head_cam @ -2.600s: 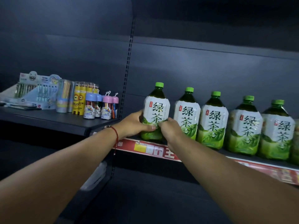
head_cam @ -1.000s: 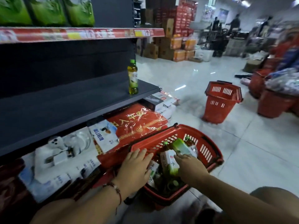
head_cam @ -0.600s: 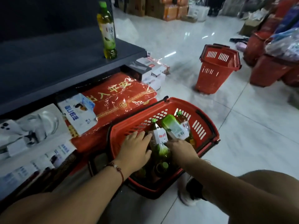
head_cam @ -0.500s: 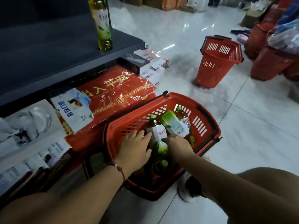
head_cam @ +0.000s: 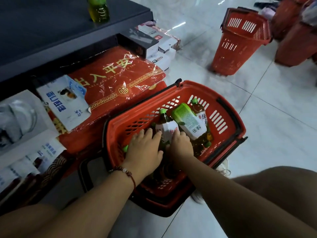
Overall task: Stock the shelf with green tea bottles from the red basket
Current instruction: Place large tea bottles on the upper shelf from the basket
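You are crouched on a pale glossy tiled floor beside a dark shelf, and the red basket sits on the floor right under you. Your left hand and right hand are both down inside it, side by side, fingers curved onto the sides of one green tea bottle, left on its left flank, right on its right. The grip looks like a two-handed clasp, though the fingertips are partly hidden, so how firmly it is held I cannot say. That bottle lies with its long axis running away from you and slightly left, green cap at the far end, base towards your wrists. Both hands are equally near it, so a straight lift up and back towards you should free it. Just right of it a second bottle lies slanted across a third. Farther off another red basket stands alone.
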